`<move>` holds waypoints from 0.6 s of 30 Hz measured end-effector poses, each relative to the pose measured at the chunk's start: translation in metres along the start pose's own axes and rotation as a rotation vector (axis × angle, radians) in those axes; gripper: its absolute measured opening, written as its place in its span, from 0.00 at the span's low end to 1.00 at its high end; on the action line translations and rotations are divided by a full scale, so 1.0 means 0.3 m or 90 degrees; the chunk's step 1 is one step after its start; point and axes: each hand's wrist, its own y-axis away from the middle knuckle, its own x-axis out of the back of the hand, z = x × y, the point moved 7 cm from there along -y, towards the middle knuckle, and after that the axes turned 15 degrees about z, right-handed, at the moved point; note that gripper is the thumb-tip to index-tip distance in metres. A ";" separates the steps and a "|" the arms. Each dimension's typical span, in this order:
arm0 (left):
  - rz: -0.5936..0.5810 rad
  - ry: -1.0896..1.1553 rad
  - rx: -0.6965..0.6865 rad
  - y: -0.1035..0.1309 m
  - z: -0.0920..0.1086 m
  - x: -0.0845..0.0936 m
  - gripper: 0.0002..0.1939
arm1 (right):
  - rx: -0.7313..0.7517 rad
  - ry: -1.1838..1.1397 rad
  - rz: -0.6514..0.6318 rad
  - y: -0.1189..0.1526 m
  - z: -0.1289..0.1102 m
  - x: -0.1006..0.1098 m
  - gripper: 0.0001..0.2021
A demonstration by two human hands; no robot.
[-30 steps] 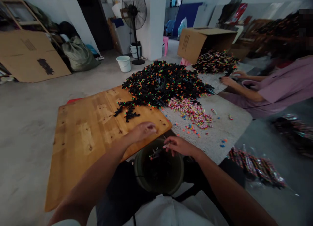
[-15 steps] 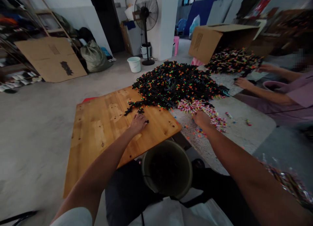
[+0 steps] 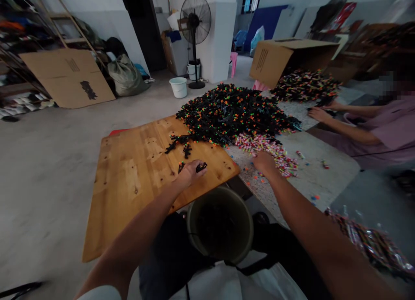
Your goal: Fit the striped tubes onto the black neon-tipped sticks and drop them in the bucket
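My left hand (image 3: 193, 173) is closed around a black toy gun (image 3: 201, 167) just above the wooden board, with parts of it sticking out on both sides of the fingers. My right hand (image 3: 264, 162) is at the near edge of a heap of small pink, white and yellow wrapped tubes (image 3: 282, 155). Its fingers are bent together, and whatever they hold is hidden. Behind both hands rises a big pile of black toy guns (image 3: 233, 110) with orange and green tips. One loose toy gun (image 3: 187, 151) lies on the board near my left hand.
The wooden board (image 3: 119, 192) adjoins a speckled stone tabletop (image 3: 330, 170). A bucket (image 3: 191, 222) with dark contents stands between my knees. On the right a co-worker's hands (image 3: 319, 114) work near an open carton (image 3: 269, 62). Filled clear bags (image 3: 369, 239) lie at lower right.
My left hand has moved right and toward me, raising the black toy gun, which now shows more. The right hand has pulled back slightly from the tubes.
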 end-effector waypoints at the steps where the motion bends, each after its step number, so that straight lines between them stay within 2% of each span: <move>1: -0.003 0.007 -0.017 0.000 0.029 0.001 0.08 | 0.016 -0.034 0.001 0.031 -0.028 0.005 0.11; 4: -0.011 0.011 -0.092 -0.005 0.123 0.008 0.09 | 0.100 -0.293 -0.038 0.159 -0.163 0.020 0.11; 6: -0.025 0.020 -0.164 -0.006 0.187 0.010 0.09 | 0.133 -0.507 -0.104 0.255 -0.253 0.035 0.13; 8: -0.032 0.024 -0.217 -0.005 0.233 0.011 0.08 | 0.130 -0.639 -0.173 0.330 -0.312 0.050 0.15; 12: -0.024 0.026 -0.226 -0.002 0.258 0.011 0.07 | 0.108 -0.729 -0.234 0.392 -0.349 0.087 0.20; 16: -0.043 0.024 -0.247 0.006 0.262 0.008 0.08 | 0.108 -0.727 -0.234 0.396 -0.341 0.111 0.22; 18: -0.059 0.024 -0.262 0.007 0.266 0.007 0.09 | 0.120 -0.709 -0.206 0.396 -0.335 0.122 0.21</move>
